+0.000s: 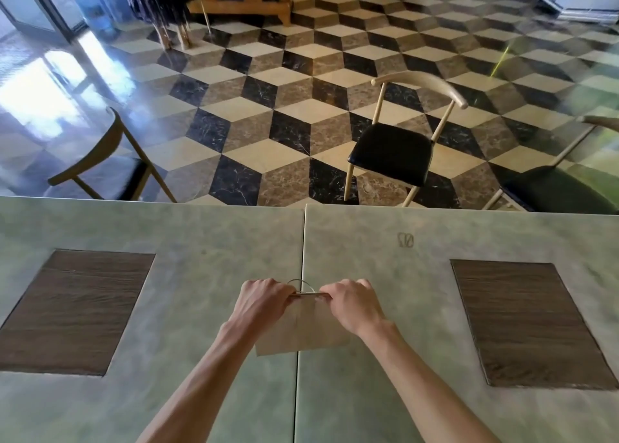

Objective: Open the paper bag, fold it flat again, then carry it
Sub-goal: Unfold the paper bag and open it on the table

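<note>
A flat brown paper bag (306,332) lies on the green marbled table (207,275), across the seam between two tabletops. Its top edge points away from me, and a thin looped handle (300,283) sticks out past that edge. My left hand (263,300) grips the top edge at its left end. My right hand (351,303) grips the same edge at its right end. Both hands cover the bag's upper corners; the lower part of the bag shows between my forearms.
Two dark wood-grain inlays sit in the table, one at the left (73,308) and one at the right (526,322). Beyond the far table edge stand chairs (395,148) on a chequered marble floor (268,108).
</note>
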`<action>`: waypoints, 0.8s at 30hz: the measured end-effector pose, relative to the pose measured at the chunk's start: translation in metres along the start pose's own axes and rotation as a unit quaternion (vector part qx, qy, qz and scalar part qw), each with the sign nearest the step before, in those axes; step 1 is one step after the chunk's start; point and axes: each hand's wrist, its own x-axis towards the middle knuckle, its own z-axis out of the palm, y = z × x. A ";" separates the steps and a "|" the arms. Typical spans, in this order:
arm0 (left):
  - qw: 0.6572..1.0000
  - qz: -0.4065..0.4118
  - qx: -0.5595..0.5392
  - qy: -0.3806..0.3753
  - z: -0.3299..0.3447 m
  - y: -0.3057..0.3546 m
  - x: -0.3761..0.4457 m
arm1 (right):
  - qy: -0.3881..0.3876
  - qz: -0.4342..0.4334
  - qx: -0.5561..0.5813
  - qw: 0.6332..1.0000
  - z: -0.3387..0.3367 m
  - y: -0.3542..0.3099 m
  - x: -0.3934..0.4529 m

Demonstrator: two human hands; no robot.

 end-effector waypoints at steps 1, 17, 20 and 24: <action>1.000 0.005 0.001 0.003 -0.002 0.000 -0.011 | 0.007 -0.005 0.000 1.000 0.001 -0.006 -0.009; 0.985 -0.044 -0.132 -0.098 0.013 -0.015 -0.137 | 0.015 -0.001 0.036 0.999 0.059 -0.083 -0.109; 0.964 -0.081 -0.195 -0.162 0.016 -0.033 -0.145 | -0.042 0.012 0.163 0.986 0.055 -0.076 -0.114; 0.940 -0.110 -0.282 -0.156 0.032 -0.049 -0.165 | -0.157 0.071 0.256 0.951 0.044 -0.069 -0.119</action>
